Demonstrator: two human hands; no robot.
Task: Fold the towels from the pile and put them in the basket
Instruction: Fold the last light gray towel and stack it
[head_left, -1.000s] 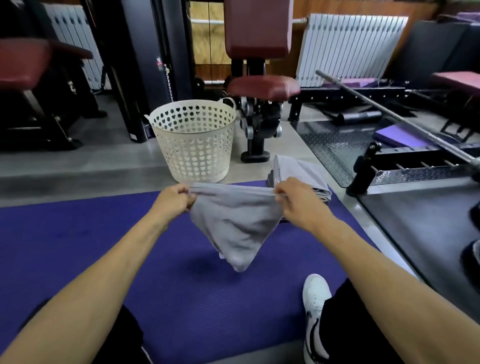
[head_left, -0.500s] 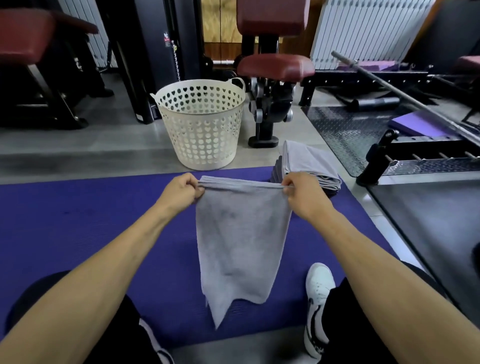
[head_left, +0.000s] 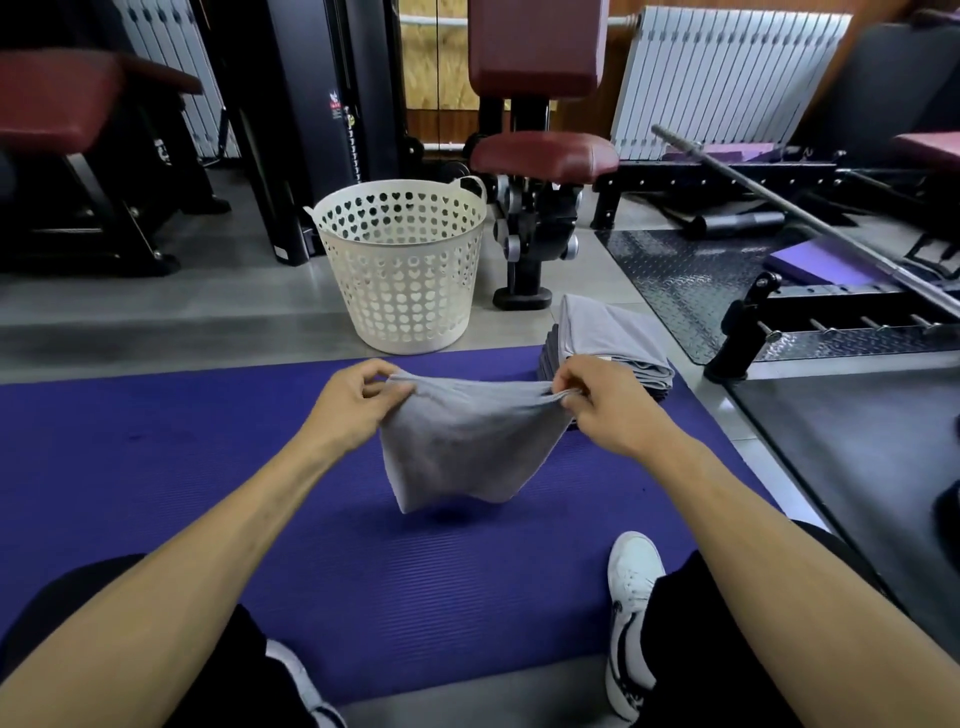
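Both hands pinch one grey towel (head_left: 467, 441): left hand (head_left: 353, 402) at its left top corner, right hand (head_left: 605, 400) at its right. Fingertips are partly buried in cloth. It sags, doubled, above the ribbed purple mat (head_left: 156, 467). The perforated white basket (head_left: 402, 270) stands beyond; its inside is unreadable. The towel pile (head_left: 608, 338), far right, is partly hidden.

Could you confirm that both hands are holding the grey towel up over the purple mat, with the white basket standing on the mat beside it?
Not quite: the head view shows the white basket standing on the grey floor beyond the purple mat.
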